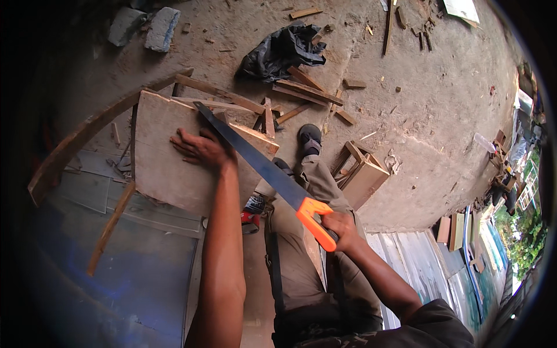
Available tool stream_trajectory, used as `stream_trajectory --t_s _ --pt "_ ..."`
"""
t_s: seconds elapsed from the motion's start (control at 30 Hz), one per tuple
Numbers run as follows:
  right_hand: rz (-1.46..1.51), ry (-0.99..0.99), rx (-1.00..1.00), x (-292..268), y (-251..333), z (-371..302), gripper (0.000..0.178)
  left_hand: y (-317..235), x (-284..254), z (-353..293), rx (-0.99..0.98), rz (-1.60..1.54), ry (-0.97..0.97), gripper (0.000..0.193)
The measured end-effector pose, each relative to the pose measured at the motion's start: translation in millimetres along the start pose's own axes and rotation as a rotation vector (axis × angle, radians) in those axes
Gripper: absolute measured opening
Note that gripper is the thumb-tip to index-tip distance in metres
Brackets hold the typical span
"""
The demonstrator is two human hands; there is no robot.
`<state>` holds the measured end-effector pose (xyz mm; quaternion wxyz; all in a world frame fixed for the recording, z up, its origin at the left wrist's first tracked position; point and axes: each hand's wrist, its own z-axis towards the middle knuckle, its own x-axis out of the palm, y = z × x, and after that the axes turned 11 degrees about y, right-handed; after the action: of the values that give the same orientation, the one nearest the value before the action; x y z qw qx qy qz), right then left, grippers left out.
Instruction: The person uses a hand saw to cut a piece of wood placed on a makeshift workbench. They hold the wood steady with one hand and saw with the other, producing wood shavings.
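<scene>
My right hand (341, 229) is closed round the orange handle of a handsaw (264, 164). The saw's dark blade runs up and to the left, its tip reaching the far edge of a brown plywood panel (165, 168). Flat on that panel rests my left hand (204, 148), fingers spread, just left of the blade. A ragged, pale cut edge (252, 133) shows on the panel to the right of the blade. Wooden strips (217, 91) lie along the panel's far side. Whether the teeth touch the wood I cannot tell.
Beyond the panel are a crumpled black plastic bag (284, 53) and several wood offcuts (307, 91). Two concrete blocks (161, 30) sit far left. A small wooden box (365, 177) stands right of my feet. A long wooden strip (96, 124) extends leftward.
</scene>
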<state>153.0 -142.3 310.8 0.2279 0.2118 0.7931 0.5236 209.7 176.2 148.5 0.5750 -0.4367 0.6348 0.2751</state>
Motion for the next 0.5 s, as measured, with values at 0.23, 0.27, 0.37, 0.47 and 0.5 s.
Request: stream_trajectory --t_s 0.23,0.27,0.37,0.47,0.5 --pt "-0.028 0.003 0.081 18 12 163 0.026 -13 5 4 -0.118 0.112 0.130 0.066" --pt "0.009 -0.020 0.047 22 2 138 0.026 -16 -1 -4 -0.089 0.083 0.119 0.064" --pt "-0.035 0.001 0.042 22 -4 23 0.031 -7 -8 -2 -0.051 0.000 0.067 0.060" --pt "0.007 0.141 0.099 -7 17 -44 0.025 6 -3 1 -0.006 0.002 0.027 0.058" --pt "0.010 0.107 0.083 -11 21 -34 0.023 2 -3 -3 -0.008 0.018 0.019 0.059"
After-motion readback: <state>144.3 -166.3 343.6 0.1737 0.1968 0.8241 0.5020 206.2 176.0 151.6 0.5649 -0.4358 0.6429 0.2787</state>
